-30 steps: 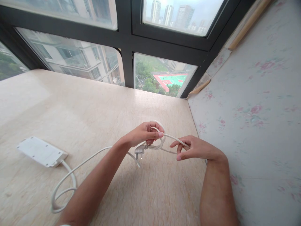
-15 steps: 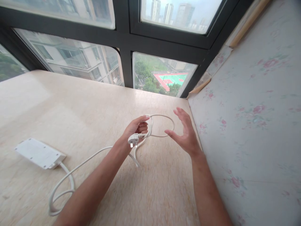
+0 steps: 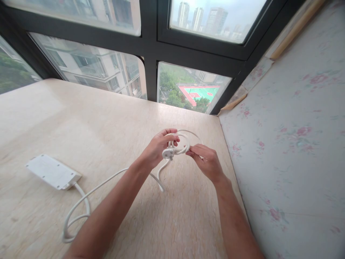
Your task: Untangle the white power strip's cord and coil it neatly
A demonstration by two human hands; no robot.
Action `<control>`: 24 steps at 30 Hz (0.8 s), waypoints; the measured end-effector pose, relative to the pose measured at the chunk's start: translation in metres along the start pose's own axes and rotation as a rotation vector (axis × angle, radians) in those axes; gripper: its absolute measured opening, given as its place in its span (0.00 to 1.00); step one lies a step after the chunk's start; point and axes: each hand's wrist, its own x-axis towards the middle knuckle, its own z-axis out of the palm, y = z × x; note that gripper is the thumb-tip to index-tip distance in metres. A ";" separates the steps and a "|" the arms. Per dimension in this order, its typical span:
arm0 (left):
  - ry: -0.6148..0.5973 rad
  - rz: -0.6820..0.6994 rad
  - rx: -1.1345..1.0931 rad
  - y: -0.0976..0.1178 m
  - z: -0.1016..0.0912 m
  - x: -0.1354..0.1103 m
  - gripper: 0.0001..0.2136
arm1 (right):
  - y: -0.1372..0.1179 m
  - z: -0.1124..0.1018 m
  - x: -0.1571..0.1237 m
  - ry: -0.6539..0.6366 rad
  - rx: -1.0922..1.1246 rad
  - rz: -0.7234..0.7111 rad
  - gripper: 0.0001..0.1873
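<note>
The left hand's point(image 3: 161, 146) grip is closed on the left side of a small coil of white cord point(image 3: 188, 146), fingers and thumb around the loops. The right hand's point(image 3: 207, 158) grip pinches the coil's right side between thumb and fingers, so the coil sits between the two hands, above the pale windowsill point(image 3: 188, 223). A wider loop arcs beyond the coil toward the back of the right hand. Just beside the left fingers is the white plug point(image 3: 167, 154), its prongs pointing down. Below it, a length of cord drops, bends and passes behind the left forearm, then curves in loose loops to the white power strip point(image 3: 54, 172), which lies flat on the sill, well apart on the left. To the right stands a wall with flowered paper point(image 3: 293, 162); behind, dark window frames point(image 3: 151, 46) look out on buildings, trees and a red and green court point(image 3: 201, 93).
</note>
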 end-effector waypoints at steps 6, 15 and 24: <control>-0.027 0.062 0.308 0.005 -0.010 -0.001 0.26 | -0.001 -0.009 -0.001 0.085 0.053 0.031 0.09; -0.020 0.225 0.520 -0.003 -0.014 0.004 0.18 | 0.017 -0.012 -0.004 0.030 -0.057 0.133 0.07; 0.050 0.463 0.704 -0.008 -0.005 -0.001 0.08 | 0.024 -0.014 -0.009 -0.020 -0.515 0.356 0.10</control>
